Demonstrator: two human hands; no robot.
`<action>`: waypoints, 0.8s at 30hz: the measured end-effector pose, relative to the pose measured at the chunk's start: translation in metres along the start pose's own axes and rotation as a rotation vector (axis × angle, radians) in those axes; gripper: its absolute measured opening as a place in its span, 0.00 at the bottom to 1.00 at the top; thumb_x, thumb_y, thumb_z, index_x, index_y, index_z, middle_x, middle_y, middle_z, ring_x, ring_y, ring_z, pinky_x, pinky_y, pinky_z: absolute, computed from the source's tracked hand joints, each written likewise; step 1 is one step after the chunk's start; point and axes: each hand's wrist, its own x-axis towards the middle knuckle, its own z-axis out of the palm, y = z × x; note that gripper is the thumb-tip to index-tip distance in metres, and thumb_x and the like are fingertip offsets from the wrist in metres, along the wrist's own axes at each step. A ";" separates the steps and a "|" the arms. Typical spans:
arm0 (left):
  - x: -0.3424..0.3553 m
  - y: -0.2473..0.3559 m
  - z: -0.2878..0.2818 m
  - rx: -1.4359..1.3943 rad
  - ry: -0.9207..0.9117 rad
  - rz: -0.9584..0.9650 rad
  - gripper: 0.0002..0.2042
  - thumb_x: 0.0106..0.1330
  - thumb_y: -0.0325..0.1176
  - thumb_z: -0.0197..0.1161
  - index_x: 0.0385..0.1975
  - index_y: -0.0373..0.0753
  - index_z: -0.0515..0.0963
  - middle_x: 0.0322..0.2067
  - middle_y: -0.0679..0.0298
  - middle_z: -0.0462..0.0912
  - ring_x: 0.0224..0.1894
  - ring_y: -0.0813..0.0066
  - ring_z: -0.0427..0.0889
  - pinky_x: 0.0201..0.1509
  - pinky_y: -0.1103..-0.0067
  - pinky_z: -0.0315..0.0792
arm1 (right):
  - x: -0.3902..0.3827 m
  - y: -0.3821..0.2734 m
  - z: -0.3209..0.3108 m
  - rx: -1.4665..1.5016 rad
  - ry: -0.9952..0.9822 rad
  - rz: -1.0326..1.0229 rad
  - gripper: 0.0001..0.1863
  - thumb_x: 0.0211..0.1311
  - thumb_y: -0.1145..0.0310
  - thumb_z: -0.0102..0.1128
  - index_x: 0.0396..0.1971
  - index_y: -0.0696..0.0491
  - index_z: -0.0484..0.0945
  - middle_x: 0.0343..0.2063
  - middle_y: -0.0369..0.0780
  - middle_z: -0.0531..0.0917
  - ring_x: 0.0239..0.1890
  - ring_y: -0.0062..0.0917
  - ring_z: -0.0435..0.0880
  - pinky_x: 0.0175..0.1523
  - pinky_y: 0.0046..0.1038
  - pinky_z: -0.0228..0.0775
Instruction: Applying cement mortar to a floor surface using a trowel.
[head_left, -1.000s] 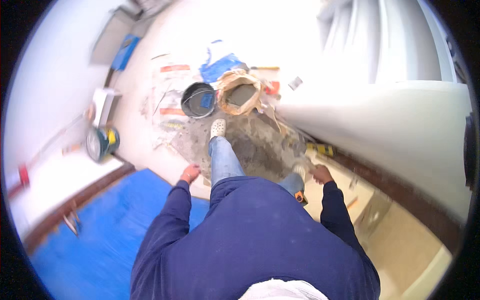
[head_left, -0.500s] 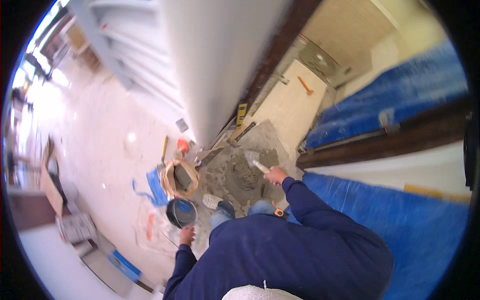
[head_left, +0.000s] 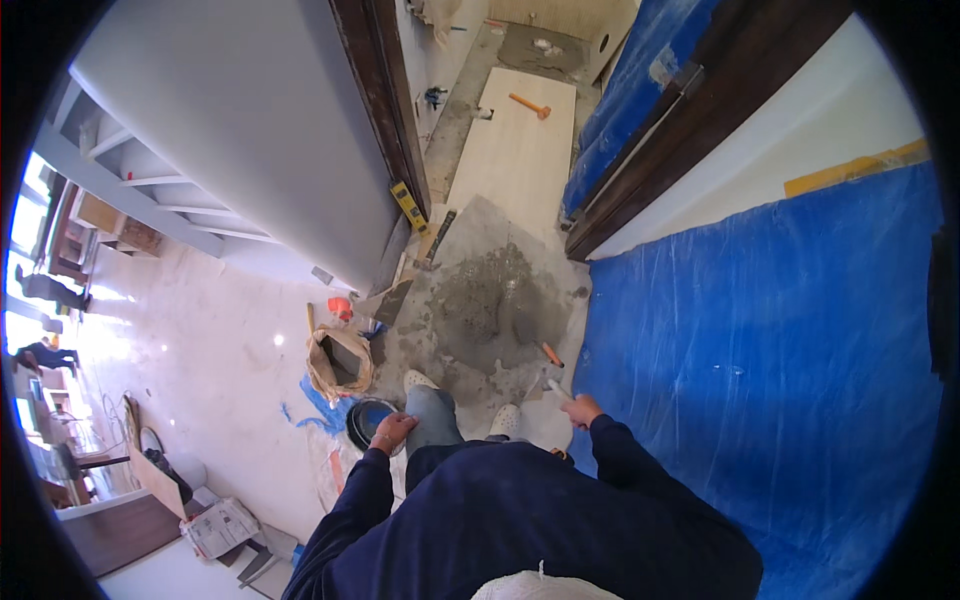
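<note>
My right hand (head_left: 582, 410) is closed round the pale handle of a trowel (head_left: 556, 389) at the edge of the grey sheet beside a blue covering. An orange-handled tool (head_left: 551, 352) lies just beyond it. My left hand (head_left: 394, 430) has curled fingers over the rim area of a black bucket (head_left: 356, 428); what they hold, if anything, is unclear. An open paper sack (head_left: 322, 360) of grey powder stands beside the bucket. Wet mortar (head_left: 480, 305) spreads on the floor before my feet, near a dark-handled hammer (head_left: 437, 240) and a yellow level (head_left: 409, 207).
A pale board (head_left: 500, 170) bearing an orange mallet (head_left: 530, 106) lies through the doorway (head_left: 630, 170) ahead. Blue sheeting (head_left: 750, 350) covers the right side. A white wall (head_left: 230, 100) stands left. Two people (head_left: 55, 290) (head_left: 45, 358) are in the far-left background, among boards and clutter.
My view has swung right, then settled with the doorway ahead. My right hand with the trowel has moved lower and rightward from the mortar. My left hand has risen toward my left leg.
</note>
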 end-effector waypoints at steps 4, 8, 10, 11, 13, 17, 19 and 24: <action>0.020 -0.066 0.001 0.245 -0.053 0.251 0.20 0.62 0.51 0.57 0.35 0.40 0.83 0.36 0.51 0.83 0.42 0.50 0.81 0.47 0.63 0.73 | 0.000 0.031 0.028 0.022 -0.002 0.100 0.17 0.57 0.59 0.60 0.23 0.60 0.78 0.12 0.43 0.76 0.12 0.29 0.76 0.16 0.33 0.65; 0.079 -0.065 0.004 0.596 -0.076 0.589 0.17 0.67 0.48 0.50 0.36 0.43 0.81 0.35 0.52 0.82 0.40 0.48 0.81 0.45 0.59 0.73 | 0.021 0.072 0.035 0.202 -0.061 0.236 0.14 0.60 0.61 0.59 0.28 0.57 0.72 0.11 0.41 0.71 0.08 0.28 0.69 0.13 0.33 0.56; 0.108 -0.077 -0.022 0.518 0.012 0.370 0.20 0.64 0.50 0.52 0.37 0.39 0.80 0.37 0.47 0.82 0.43 0.45 0.80 0.48 0.58 0.73 | 0.019 0.031 0.042 0.268 -0.069 0.244 0.14 0.59 0.61 0.60 0.30 0.56 0.71 0.13 0.39 0.72 0.09 0.26 0.69 0.12 0.32 0.56; 0.128 -0.071 -0.031 0.633 -0.120 0.340 0.21 0.63 0.49 0.52 0.40 0.37 0.80 0.40 0.46 0.81 0.46 0.46 0.79 0.50 0.58 0.72 | 0.023 0.022 0.045 0.250 -0.090 0.286 0.14 0.59 0.61 0.60 0.30 0.56 0.71 0.13 0.39 0.72 0.09 0.26 0.69 0.12 0.32 0.56; 0.165 -0.039 -0.026 0.283 -0.009 0.010 0.23 0.59 0.50 0.57 0.45 0.37 0.79 0.43 0.46 0.81 0.48 0.46 0.79 0.52 0.60 0.73 | 0.024 0.024 0.050 0.251 0.025 0.301 0.14 0.60 0.59 0.59 0.32 0.55 0.72 0.15 0.38 0.73 0.10 0.23 0.71 0.13 0.29 0.57; 0.235 -0.045 -0.068 0.194 0.399 -0.111 0.21 0.57 0.47 0.61 0.45 0.39 0.79 0.43 0.49 0.82 0.47 0.46 0.79 0.52 0.61 0.73 | 0.059 -0.044 0.087 0.210 -0.001 0.305 0.15 0.61 0.57 0.58 0.36 0.54 0.73 0.17 0.37 0.74 0.11 0.21 0.71 0.13 0.26 0.58; 0.278 -0.050 -0.099 0.271 0.524 -0.032 0.20 0.57 0.44 0.61 0.46 0.40 0.78 0.44 0.48 0.81 0.49 0.48 0.79 0.52 0.61 0.73 | 0.090 -0.066 0.111 0.290 -0.054 0.279 0.17 0.62 0.57 0.57 0.38 0.57 0.73 0.14 0.37 0.74 0.09 0.21 0.71 0.12 0.27 0.60; 0.391 -0.069 -0.151 0.631 0.828 -0.003 0.30 0.56 0.48 0.65 0.54 0.32 0.73 0.56 0.49 0.74 0.61 0.52 0.69 0.63 0.66 0.64 | 0.225 -0.057 0.190 0.211 -0.182 0.176 0.20 0.61 0.54 0.56 0.41 0.56 0.73 0.18 0.43 0.78 0.14 0.28 0.77 0.19 0.30 0.67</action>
